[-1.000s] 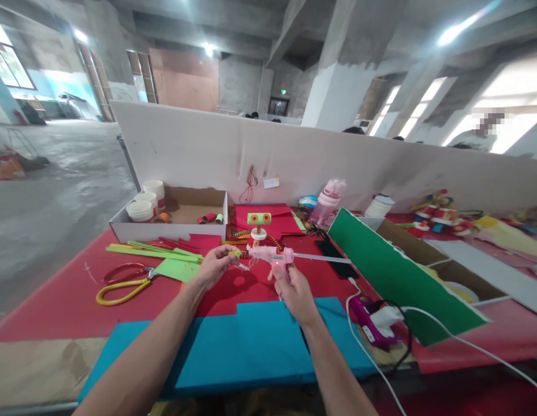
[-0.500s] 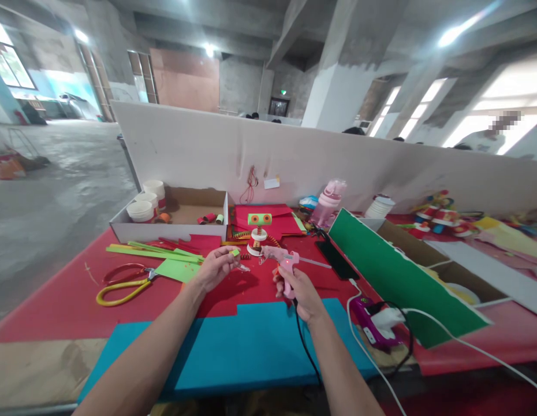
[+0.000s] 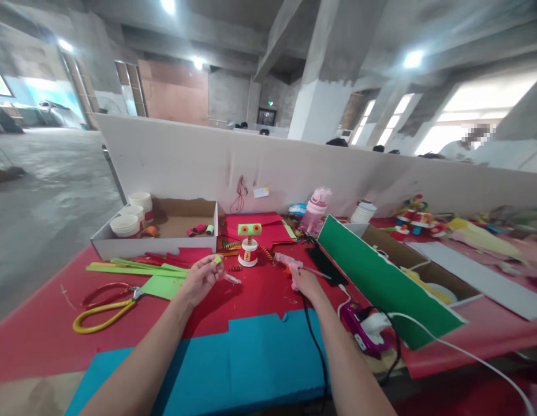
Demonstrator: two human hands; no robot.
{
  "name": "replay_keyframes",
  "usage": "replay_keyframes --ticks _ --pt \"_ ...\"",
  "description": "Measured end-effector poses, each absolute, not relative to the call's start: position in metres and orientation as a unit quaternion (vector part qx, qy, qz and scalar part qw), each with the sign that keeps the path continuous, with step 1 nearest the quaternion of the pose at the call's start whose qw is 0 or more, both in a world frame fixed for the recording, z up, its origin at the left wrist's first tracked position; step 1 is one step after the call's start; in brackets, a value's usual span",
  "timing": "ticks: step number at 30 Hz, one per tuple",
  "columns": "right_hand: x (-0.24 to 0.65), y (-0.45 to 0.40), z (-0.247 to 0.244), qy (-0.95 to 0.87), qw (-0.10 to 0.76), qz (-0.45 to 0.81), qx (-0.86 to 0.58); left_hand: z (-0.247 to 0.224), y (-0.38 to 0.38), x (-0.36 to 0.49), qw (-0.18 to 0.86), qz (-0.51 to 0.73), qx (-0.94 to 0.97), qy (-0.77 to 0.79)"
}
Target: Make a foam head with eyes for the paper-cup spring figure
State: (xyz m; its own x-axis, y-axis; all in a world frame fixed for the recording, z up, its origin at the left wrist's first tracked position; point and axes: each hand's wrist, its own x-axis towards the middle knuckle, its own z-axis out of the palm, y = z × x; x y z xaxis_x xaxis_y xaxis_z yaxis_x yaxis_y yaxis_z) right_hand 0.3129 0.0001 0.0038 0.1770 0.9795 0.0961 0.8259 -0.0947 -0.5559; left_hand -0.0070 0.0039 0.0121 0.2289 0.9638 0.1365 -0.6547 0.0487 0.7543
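My left hand [image 3: 203, 277] pinches a small green paper piece [image 3: 217, 260] between thumb and fingertips. In my right hand [image 3: 306, 283] is a pink glue gun [image 3: 290, 263], its nozzle pointing left and a clear glue stick jutting from its back. Its handle is partly hidden by my fingers. Between and beyond the hands stands a small paper-cup figure [image 3: 248, 252] with a green tube head and orange ring eyes. A coiled paper spring [image 3: 235, 267] lies in front of it, and spring arms reach out from its sides.
Red-and-yellow-handled scissors [image 3: 106, 312] and green paper strips [image 3: 134, 268] lie left. Behind them a cardboard box [image 3: 156, 247] holds cups and small paper rolls. A phone [image 3: 324, 266], a green board [image 3: 381, 283] and a purple power strip [image 3: 359, 332] with cables are right. Blue sheets [image 3: 260, 358] cover the front.
My right hand has moved the glue gun away from the left hand and lowered it toward the tabletop. My left hand keeps the green piece. The camera view has shifted slightly.
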Motion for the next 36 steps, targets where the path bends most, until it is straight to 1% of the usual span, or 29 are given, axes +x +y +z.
replay_keyframes --ticks 3,5,6,8,10,12,13,18,22,25,29,32,36 --pt "0.312 0.001 0.013 -0.598 0.193 0.135 -0.766 0.013 0.004 -0.009 0.684 0.596 0.353 0.227" --pt "0.309 0.006 0.027 -0.578 0.209 0.088 -0.784 0.013 0.005 -0.01 0.675 0.601 0.355 0.237" --pt "0.306 0.011 0.035 -0.574 0.239 0.061 -0.781 0.012 0.005 -0.01 0.672 0.602 0.358 0.242" --pt "0.298 0.026 0.054 -0.603 0.342 0.049 -0.719 0.012 0.008 -0.01 0.664 0.602 0.362 0.254" --pt "0.289 0.046 0.073 -0.643 0.435 0.108 -0.621 0.015 0.012 -0.011 0.656 0.603 0.367 0.269" --pt "0.279 0.068 0.087 -0.658 0.484 0.2 -0.542 0.023 0.02 -0.012 0.648 0.599 0.381 0.278" --pt "0.274 0.078 0.091 -0.657 0.492 0.243 -0.516 0.03 0.024 -0.013 0.645 0.593 0.392 0.28" --pt "0.255 0.112 0.094 -0.657 0.444 0.405 -0.455 0.079 0.058 -0.013 0.625 0.554 0.466 0.291" --pt "0.244 0.118 0.089 -0.677 0.413 0.443 -0.417 0.116 0.091 -0.001 0.565 0.526 0.549 0.32" --pt "0.239 0.119 0.083 -0.705 0.397 0.438 -0.392 0.13 0.113 0.013 0.479 0.469 0.645 0.367" --pt "0.237 0.121 0.072 -0.735 0.409 0.385 -0.379 0.141 0.127 0.032 0.288 0.345 0.784 0.429" --pt "0.237 0.122 0.062 -0.746 0.42 0.341 -0.389 0.149 0.126 0.045 0.157 0.255 0.843 0.446" --pt "0.235 0.124 0.054 -0.734 0.429 0.344 -0.398 0.158 0.123 0.058 0.083 0.194 0.87 0.447"
